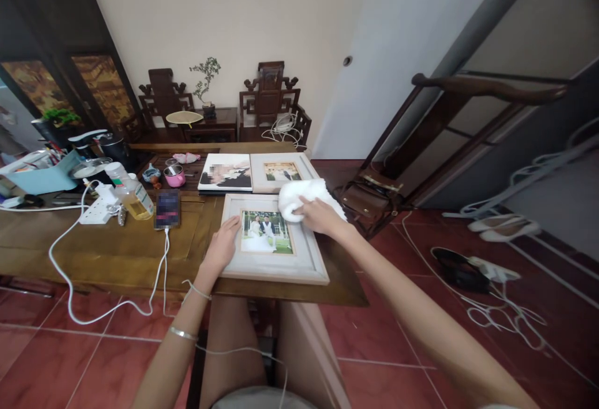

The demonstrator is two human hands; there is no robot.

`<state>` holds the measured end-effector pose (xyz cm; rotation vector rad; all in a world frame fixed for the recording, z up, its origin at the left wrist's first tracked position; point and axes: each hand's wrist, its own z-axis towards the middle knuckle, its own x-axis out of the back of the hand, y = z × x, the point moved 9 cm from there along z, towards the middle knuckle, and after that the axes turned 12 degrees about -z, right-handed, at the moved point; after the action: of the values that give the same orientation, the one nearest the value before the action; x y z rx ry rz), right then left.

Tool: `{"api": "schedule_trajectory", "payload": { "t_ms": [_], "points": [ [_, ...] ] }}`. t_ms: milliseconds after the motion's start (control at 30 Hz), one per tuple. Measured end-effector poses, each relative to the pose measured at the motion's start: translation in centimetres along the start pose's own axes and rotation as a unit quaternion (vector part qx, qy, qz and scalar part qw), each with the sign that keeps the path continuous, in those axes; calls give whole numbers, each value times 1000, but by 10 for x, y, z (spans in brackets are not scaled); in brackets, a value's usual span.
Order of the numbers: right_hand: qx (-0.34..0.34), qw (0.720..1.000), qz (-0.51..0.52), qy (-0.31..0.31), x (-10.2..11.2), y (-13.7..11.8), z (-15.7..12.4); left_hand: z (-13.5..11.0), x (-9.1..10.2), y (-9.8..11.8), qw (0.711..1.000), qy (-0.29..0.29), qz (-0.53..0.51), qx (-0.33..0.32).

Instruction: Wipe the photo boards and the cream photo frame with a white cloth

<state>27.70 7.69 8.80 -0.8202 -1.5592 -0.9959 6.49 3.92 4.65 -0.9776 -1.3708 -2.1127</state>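
White cloth [306, 190] clutched in right hand [319, 214], at far right corner of near picture frame [270, 239]; left hand [221, 245] on its left border, pinching or not, can't tell. Frame lies close to table [116, 262] near edge; hard shove could slide it off.

The left hand [223, 245] rests on the left edge of a picture frame [276, 270], while the right hand [319, 214] grips a white cloth [302, 192] at its upper right corner. Behind it on the wooden table [191, 271], a second frame [259, 165] lies beside a photo panel [225, 168]. Farther left are a phone [167, 209] with a white cable [165, 253], a bottle [136, 200] and a pink mug [175, 177].
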Motion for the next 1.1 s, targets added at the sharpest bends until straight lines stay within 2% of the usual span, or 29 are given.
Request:
{"api": "schedule_trajectory", "payload": {
  "t_ms": [167, 300, 400, 467, 533, 633, 700, 767, 833, 900, 967, 1100],
  "points": [
    [62, 998, 16, -29, 10, -40, -68, 0, -1, -2, 1000, 5, -10, 4],
    [97, 986, 82, -111, 21, -75, -134, -1, -1, -3, 1000, 6, -19, 7],
    [109, 977, 127, -131, 25, -93, -158, -1, -1, -3, 1000, 0, -21, 6],
    [97, 981, 131, -109, 20, -96, -152, -2, 0, -1, 1000, -4, -17, 1],
    [68, 990, 105, -61, 11, -88, -127, -2, 1, 1, 1000, -7, -11, -4],
    [12, 998, 40, 38, 4, -59, -71, -1, 1, 3, 1000, -11, -6, -5],
    [-67, 994, 4, 84, 4, -29, -33, -1, 1, 3, 1000, -12, -5, -3],
    [-123, 987, -18, 99, 5, -5, -4, -2, 1, 3, 1000, -10, -6, 0],
    [-126, 987, -34, 95, 6, 1, 17, -2, 2, 2, 1000, -5, -8, 5],
    [-91, 991, -49, 80, 4, -9, 24, -3, 2, 1, 1000, 2, -10, 10],
    [-48, 995, -57, 61, 0, -28, 16, -4, 3, 1, 1000, 6, -11, 11],
    [28, 999, -32, 9, 0, -69, -37, -3, 3, 2, 1000, 12, -14, 10]
  ]
}}
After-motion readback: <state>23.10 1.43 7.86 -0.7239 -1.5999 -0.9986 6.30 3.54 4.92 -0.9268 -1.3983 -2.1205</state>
